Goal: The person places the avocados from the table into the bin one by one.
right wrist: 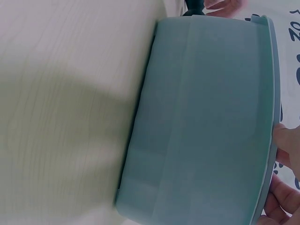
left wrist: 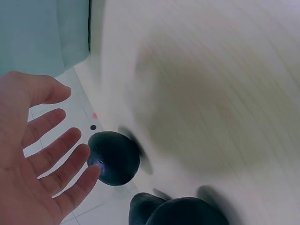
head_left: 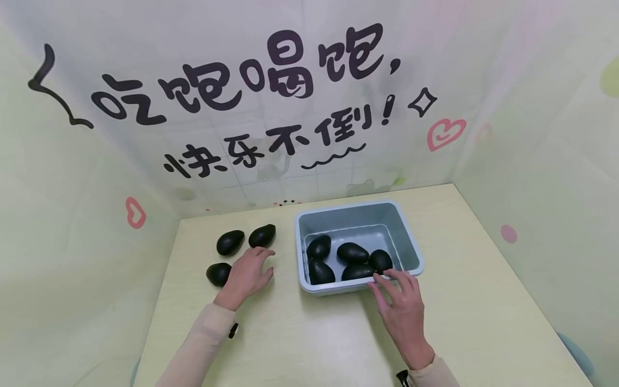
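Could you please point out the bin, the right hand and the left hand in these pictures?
Bin (head_left: 361,234): head view, on a bare part of its inside floor.
Right hand (head_left: 404,309): head view, on the back of the hand.
Left hand (head_left: 249,273): head view, on the back of the hand.

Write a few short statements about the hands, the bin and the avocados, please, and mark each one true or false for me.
1. The right hand touches the bin at its near side. True.
2. A lid covers the bin. False: its top is open.
3. The left hand holds nothing. True.
4. Three avocados show on the table, left of the bin. True.
5. The bin is empty. False: five avocados show inside it.
6. The bin is bright red. False: it is blue-grey.
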`<state>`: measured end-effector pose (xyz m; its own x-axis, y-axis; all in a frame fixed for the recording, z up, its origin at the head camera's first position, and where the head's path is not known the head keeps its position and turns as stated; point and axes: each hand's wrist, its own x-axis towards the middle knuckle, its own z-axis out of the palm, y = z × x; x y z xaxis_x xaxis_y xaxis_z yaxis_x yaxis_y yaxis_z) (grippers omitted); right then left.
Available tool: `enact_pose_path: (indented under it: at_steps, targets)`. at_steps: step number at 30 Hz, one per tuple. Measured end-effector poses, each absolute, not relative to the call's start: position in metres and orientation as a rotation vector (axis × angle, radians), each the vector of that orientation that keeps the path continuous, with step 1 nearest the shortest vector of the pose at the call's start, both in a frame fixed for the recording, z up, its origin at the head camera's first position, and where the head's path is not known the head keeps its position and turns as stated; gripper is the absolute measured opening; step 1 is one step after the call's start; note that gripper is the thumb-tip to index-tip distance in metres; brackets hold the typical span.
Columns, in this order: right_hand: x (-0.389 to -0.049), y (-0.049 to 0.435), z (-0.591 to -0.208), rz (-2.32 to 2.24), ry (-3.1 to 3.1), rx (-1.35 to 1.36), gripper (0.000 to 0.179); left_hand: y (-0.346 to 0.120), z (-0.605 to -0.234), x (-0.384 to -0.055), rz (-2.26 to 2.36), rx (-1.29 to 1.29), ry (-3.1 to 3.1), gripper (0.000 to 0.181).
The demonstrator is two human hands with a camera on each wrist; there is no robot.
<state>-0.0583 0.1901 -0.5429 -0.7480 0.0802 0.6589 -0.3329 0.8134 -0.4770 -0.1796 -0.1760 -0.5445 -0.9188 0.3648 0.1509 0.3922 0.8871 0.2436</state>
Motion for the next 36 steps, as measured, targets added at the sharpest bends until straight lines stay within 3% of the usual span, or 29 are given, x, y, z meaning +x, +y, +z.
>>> enact_pose_path:
  at_steps: [36]
  targets:
    - [-0.057,0.189,-0.540,0.777,-2.309,0.184,0.029,-0.227,-0.554,-0.166,-0.416,-0.372,-2.914,0.038]
